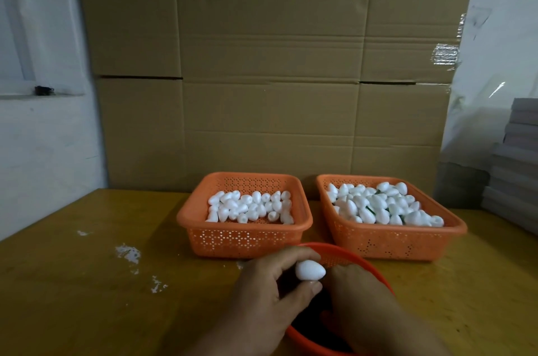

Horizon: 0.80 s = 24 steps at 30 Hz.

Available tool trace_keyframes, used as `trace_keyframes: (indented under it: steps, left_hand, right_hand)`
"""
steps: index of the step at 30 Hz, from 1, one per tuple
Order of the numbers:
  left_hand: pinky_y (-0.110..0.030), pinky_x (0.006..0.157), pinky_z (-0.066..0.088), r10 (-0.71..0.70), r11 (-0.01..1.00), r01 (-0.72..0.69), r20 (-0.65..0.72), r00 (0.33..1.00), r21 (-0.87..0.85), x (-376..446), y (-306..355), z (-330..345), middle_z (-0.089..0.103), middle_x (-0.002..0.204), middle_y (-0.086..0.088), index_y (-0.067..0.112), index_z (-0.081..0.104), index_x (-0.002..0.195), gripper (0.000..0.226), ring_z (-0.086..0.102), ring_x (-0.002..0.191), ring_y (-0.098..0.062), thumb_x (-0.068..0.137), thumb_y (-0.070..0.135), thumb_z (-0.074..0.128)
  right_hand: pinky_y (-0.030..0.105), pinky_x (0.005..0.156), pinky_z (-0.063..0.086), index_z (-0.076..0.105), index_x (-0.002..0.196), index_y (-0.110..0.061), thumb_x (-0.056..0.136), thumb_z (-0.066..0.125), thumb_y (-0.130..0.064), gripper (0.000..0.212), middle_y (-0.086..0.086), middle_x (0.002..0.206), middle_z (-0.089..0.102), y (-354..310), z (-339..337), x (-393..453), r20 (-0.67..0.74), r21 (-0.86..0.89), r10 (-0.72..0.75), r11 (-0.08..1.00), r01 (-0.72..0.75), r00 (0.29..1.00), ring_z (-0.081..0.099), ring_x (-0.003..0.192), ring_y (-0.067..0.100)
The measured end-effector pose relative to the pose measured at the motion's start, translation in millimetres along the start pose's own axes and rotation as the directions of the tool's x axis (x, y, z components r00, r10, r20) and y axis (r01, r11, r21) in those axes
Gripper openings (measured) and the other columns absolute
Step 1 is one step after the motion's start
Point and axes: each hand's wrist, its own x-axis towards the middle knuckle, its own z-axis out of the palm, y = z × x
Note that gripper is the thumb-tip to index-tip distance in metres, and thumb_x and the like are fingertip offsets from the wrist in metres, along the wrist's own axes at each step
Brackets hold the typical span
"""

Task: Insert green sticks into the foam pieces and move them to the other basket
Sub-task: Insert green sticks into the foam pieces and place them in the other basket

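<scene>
My left hand pinches a white egg-shaped foam piece between thumb and fingers, just above a round red basket. My right hand sits beside it over that red basket, fingers curled downward; what they hold is hidden. An orange basket at centre holds several plain white foam pieces. A second orange basket to its right holds several foam pieces with green sticks showing between them.
The baskets stand on a yellow-brown table with white specks at the left. A wall of cardboard boxes rises behind. Grey stacked sheets sit at the right edge.
</scene>
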Motion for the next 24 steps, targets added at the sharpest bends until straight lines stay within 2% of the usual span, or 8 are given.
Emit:
trace_keyframes:
  steps: [2, 5, 10, 15, 18, 20, 23, 24]
  left_hand:
    - [-0.024, 0.090, 0.049, 0.036, 0.999, -0.035, -0.045, 0.998, 0.030, 0.0, -0.7, 0.5, 0.066, 0.103, 0.018, 0.042, 0.071, 0.108, 0.032, 0.063, 0.104, -0.005, 0.077, 0.040, 0.074]
    - [-0.024, 0.086, 0.050, 0.049, 0.997, -0.045, -0.066, 0.997, 0.059, 0.4, -0.3, 0.5, 0.061, 0.100, 0.016, 0.036, 0.073, 0.109, 0.034, 0.062, 0.099, -0.006, 0.075, 0.042, 0.074]
    - [-0.031, 0.100, 0.049, 0.029, 0.999, -0.027, -0.066, 0.997, 0.031, -1.0, -0.8, -1.2, 0.066, 0.118, 0.023, 0.040, 0.067, 0.122, 0.035, 0.059, 0.117, -0.001, 0.087, 0.039, 0.067]
    - [-0.031, 0.082, 0.057, 0.015, 1.000, -0.014, -0.062, 0.998, 0.025, -2.4, 1.7, 0.3, 0.069, 0.097, 0.018, 0.053, 0.061, 0.114, 0.025, 0.066, 0.096, -0.005, 0.090, 0.047, 0.055]
    - [-0.030, 0.079, 0.057, -0.007, 1.000, 0.008, -0.056, 0.998, 0.011, -2.2, 1.2, -0.4, 0.071, 0.095, 0.013, 0.048, 0.061, 0.105, 0.013, 0.068, 0.089, -0.007, 0.098, 0.037, 0.057]
    - [-0.026, 0.075, 0.056, -0.034, 0.999, 0.034, -0.053, 0.998, -0.013, -1.9, 1.5, -1.4, 0.073, 0.092, 0.011, 0.043, 0.060, 0.099, 0.012, 0.070, 0.084, -0.006, 0.099, 0.031, 0.057]
    - [-0.023, 0.070, 0.056, -0.074, 0.995, 0.070, -0.054, 0.996, -0.077, -0.8, 2.3, -3.1, 0.074, 0.084, 0.007, 0.034, 0.059, 0.098, 0.001, 0.070, 0.074, -0.008, 0.098, 0.034, 0.058]
    - [-0.026, 0.069, 0.056, -0.084, 0.992, 0.079, -0.054, 0.995, -0.099, 0.2, 3.3, -4.1, 0.074, 0.082, 0.004, 0.030, 0.059, 0.099, 0.009, 0.070, 0.072, -0.011, 0.097, 0.038, 0.058]
  right_hand:
    - [0.025, 0.085, 0.046, 0.061, 0.114, -0.025, 0.092, 0.055, -0.028, 0.023, -0.005, 0.114, 0.067, 0.5, 1.4, 2.3, -0.018, -0.007, 0.008, 1.000, -0.008, 1.000, 0.062, 0.106, 0.015]
    - [0.022, 0.073, 0.040, 0.063, 0.104, -0.023, 0.094, 0.053, -0.024, 0.015, -0.003, 0.109, 0.068, -0.3, 0.9, 3.1, -0.022, -0.009, 0.029, 1.000, -0.029, 0.999, 0.064, 0.099, 0.014]
    - [0.024, 0.070, 0.042, 0.063, 0.096, -0.020, 0.091, 0.054, -0.022, 0.011, -0.001, 0.103, 0.068, -1.4, -2.4, 1.6, -0.007, 0.005, 0.066, 0.998, -0.066, 0.998, 0.065, 0.094, 0.017]
    - [0.030, 0.072, 0.050, 0.065, 0.083, -0.018, 0.086, 0.055, -0.020, 0.011, 0.000, 0.088, 0.070, -4.4, -9.6, -1.2, -0.018, 0.073, 0.058, 0.996, -0.057, 0.998, 0.065, 0.082, 0.016]
    - [0.027, 0.071, 0.049, 0.068, 0.089, -0.019, 0.083, 0.054, -0.020, 0.015, -0.004, 0.084, 0.069, -3.2, -11.4, -3.4, -0.077, 0.141, 0.047, 0.989, -0.036, 0.996, 0.064, 0.080, 0.012]
    - [0.025, 0.073, 0.051, 0.071, 0.095, -0.026, 0.084, 0.056, -0.019, 0.021, -0.007, 0.087, 0.072, -2.0, -11.5, -4.6, -0.158, 0.213, 0.055, 0.977, -0.020, 0.986, 0.066, 0.081, 0.009]
    - [0.019, 0.073, 0.054, 0.072, 0.112, -0.034, 0.089, 0.062, -0.016, 0.031, -0.013, 0.089, 0.072, 0.3, -13.4, -7.6, -0.314, 0.401, 0.159, 0.916, -0.021, 0.936, 0.068, 0.081, 0.002]
    - [0.019, 0.072, 0.056, 0.071, 0.114, -0.034, 0.090, 0.064, -0.015, 0.032, -0.014, 0.087, 0.072, 1.1, -14.7, -8.6, -0.338, 0.481, 0.190, 0.877, -0.005, 0.922, 0.068, 0.078, 0.000]
